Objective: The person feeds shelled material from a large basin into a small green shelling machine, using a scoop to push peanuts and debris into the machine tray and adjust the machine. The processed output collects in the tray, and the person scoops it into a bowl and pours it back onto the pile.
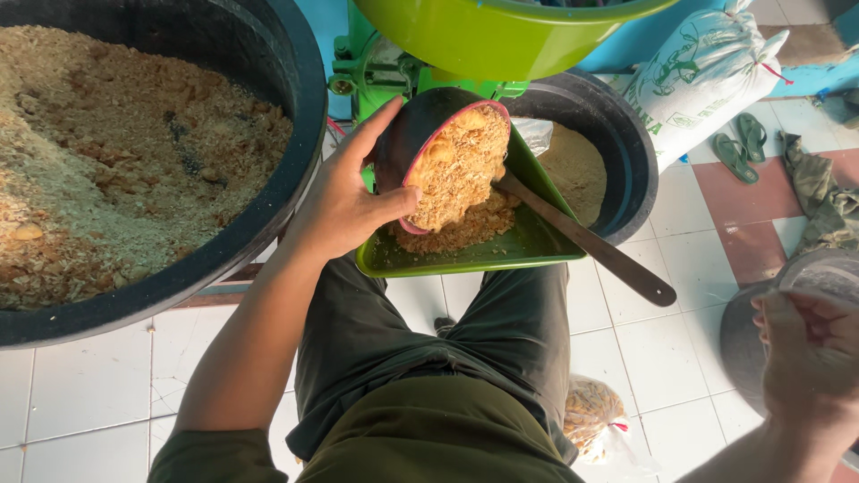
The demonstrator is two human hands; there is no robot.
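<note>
Big black tub [295, 161] and wooden stick [591, 241] flank the green tray [537, 243]; open floor tiles [80, 394] lie below.

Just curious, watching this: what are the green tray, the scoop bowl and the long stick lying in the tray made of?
Green tray: probably painted sheet metal, thin bent edges, glossy.
Scoop bowl: likely plastic, smooth dark wall, pink rim; held by the left hand.
Stick: looks like wood, matte brown.

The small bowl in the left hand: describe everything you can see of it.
The small bowl is round, dark outside with a pink-red rim, apparently plastic. It is heaped with tan, crumbly flakes and tipped on its side over the green tray, where some flakes lie piled. The left hand grips its back and rim, thumb on the lower edge.
</note>
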